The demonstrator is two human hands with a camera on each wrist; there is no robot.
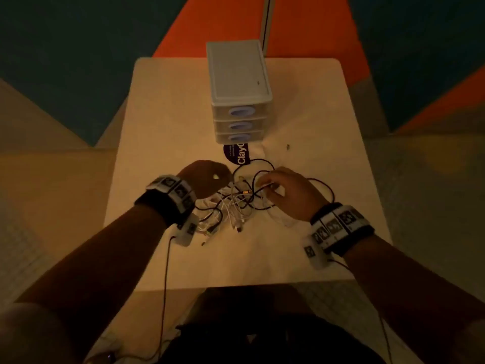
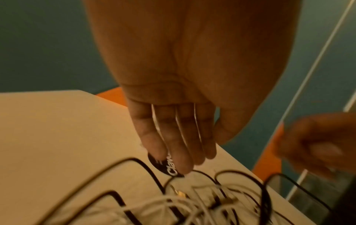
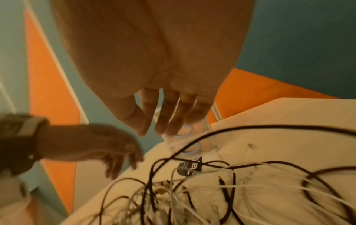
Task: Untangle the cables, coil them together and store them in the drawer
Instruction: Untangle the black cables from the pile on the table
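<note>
A tangle of black and white cables [image 1: 236,203] lies on the middle of the pale table [image 1: 170,114]. My left hand [image 1: 207,179] hovers over its left side; the left wrist view shows its fingers [image 2: 173,137] straight and holding nothing above the cables [image 2: 192,205]. My right hand [image 1: 283,190] is over the tangle's right side, with its fingers [image 3: 169,115] spread loosely just above the cables [image 3: 192,190] and no cable gripped. Behind the tangle stands a white three-drawer unit [image 1: 238,101] with all its drawers closed.
A dark round sticker [image 1: 237,153] lies on the table between the drawer unit and the cables. A small dark speck [image 1: 288,146] sits to the right of it. Thin black leads hang from both wrist bands toward my lap. Orange and teal floor surrounds the table.
</note>
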